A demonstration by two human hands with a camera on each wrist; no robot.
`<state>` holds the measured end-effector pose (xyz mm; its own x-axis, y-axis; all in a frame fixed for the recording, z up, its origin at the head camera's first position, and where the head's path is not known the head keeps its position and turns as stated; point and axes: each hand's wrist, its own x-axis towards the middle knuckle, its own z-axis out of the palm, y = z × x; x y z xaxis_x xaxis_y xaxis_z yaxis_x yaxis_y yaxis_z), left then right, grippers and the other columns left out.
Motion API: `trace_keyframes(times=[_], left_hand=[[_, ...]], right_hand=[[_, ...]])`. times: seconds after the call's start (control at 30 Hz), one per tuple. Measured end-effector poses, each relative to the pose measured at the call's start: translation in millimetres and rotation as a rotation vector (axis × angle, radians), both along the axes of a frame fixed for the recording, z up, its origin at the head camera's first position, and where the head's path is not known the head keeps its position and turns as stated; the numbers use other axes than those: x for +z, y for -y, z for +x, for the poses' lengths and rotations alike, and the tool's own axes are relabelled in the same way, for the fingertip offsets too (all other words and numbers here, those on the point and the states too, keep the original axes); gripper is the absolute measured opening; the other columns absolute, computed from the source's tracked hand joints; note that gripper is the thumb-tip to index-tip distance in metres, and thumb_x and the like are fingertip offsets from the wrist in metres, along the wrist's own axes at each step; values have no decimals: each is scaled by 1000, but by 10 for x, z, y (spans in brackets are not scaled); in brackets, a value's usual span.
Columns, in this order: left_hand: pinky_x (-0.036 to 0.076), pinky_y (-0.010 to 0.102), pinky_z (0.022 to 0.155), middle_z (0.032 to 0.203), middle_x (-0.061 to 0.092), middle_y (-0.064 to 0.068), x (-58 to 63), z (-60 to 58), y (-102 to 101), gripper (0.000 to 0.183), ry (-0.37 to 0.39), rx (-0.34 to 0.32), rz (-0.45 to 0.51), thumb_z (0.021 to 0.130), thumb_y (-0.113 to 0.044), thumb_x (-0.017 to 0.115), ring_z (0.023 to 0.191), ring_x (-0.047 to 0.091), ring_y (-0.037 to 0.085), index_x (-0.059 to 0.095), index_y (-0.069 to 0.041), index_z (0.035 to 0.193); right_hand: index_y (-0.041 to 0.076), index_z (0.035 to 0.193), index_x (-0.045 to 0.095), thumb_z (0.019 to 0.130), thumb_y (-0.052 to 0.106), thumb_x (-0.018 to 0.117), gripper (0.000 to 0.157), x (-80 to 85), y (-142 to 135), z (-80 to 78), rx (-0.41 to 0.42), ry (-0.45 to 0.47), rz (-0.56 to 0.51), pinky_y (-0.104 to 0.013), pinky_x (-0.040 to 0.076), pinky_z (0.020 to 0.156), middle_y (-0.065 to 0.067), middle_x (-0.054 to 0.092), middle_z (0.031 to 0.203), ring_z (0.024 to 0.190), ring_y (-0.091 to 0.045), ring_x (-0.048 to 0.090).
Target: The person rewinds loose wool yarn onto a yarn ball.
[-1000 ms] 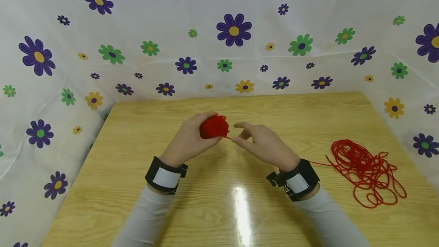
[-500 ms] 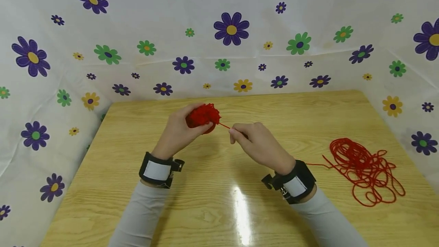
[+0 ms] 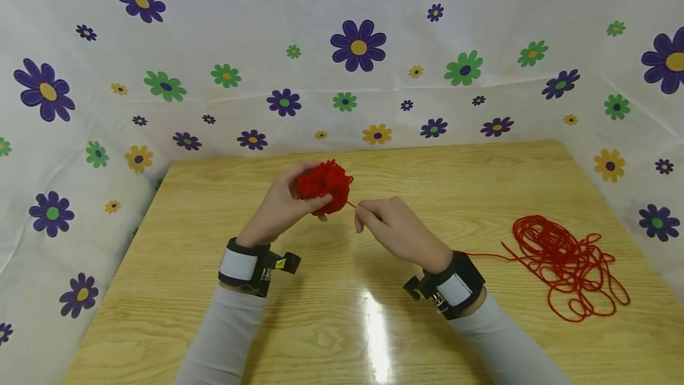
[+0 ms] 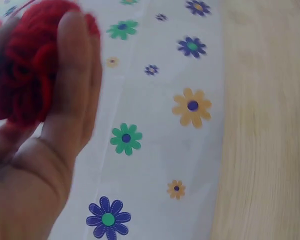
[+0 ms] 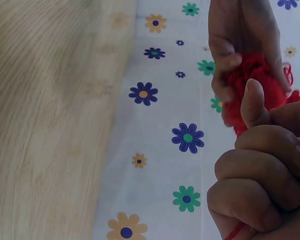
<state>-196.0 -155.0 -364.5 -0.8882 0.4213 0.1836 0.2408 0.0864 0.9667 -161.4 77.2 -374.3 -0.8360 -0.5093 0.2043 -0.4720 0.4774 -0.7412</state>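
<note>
A ball of red yarn [image 3: 330, 186] is gripped by my left hand [image 3: 283, 204], above the table left of centre. The thumb lies across its near side and the fingers wrap behind it; in the left wrist view the yarn ball [image 4: 27, 65] sits between thumb and fingers. Close by on the right, my right hand [image 3: 401, 230] pinches a strand of yarn [image 3: 350, 204] that runs taut from the ball. Its other fingers are curled in the right wrist view, where a bit of red strand [image 5: 235, 231] shows under the lowest finger.
A loose, tangled heap of red yarn [image 3: 566, 263] lies on the right of the wooden table [image 3: 320, 337]. One strand [image 3: 486, 255] leads from it toward my right wrist. A white cloth with flowers [image 3: 240, 40] hangs behind and at both sides.
My right fingers have closed on the strand, which they now hold. My left hand has moved slightly left and up, and the ball has turned within it.
</note>
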Motion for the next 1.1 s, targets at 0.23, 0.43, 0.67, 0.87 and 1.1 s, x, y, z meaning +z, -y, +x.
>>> trace_keyframes(times=[0.23, 0.43, 0.67, 0.87, 1.1], left_hand=[[59, 28, 82, 132, 51, 20, 55, 65, 20, 55, 79, -77, 87, 87, 9, 65, 114, 56, 34, 43, -3, 136], [56, 32, 88, 134, 51, 20, 64, 152, -171, 60, 97, -129, 59, 88, 1, 66, 114, 55, 30, 39, -6, 141], [50, 53, 95, 128, 55, 16, 14, 187, -381, 61, -42, 39, -101, 82, -5, 74, 110, 55, 26, 45, -4, 136], [49, 57, 95, 133, 51, 21, 15, 177, -357, 55, -38, 57, -59, 92, 0, 59, 113, 52, 29, 35, -4, 141], [52, 53, 91, 130, 48, 22, 66, 208, -294, 43, -63, 13, -61, 93, 2, 57, 111, 52, 30, 36, 0, 131]], right_hand=[[14, 76, 65, 103, 14, 44, 35, 7, 8, -25, 49, 65, -26, -23, 22, 41, 4, 33, 52, 41, -9, 27], [11, 75, 68, 99, 9, 44, 33, -9, 85, -13, 93, 51, 15, -21, 23, 40, 5, 36, 52, 42, -7, 28], [10, 78, 70, 98, 10, 46, 32, -33, 109, -15, 111, 1, 91, -21, 27, 43, 7, 45, 56, 44, -6, 31], [12, 86, 69, 104, 13, 42, 32, -66, 67, -83, 154, 75, 33, -23, 24, 42, 4, 33, 56, 45, -8, 28], [7, 88, 69, 103, 12, 45, 28, -95, -53, -225, 173, 185, -64, -23, 20, 42, 2, 32, 56, 45, -9, 25]])
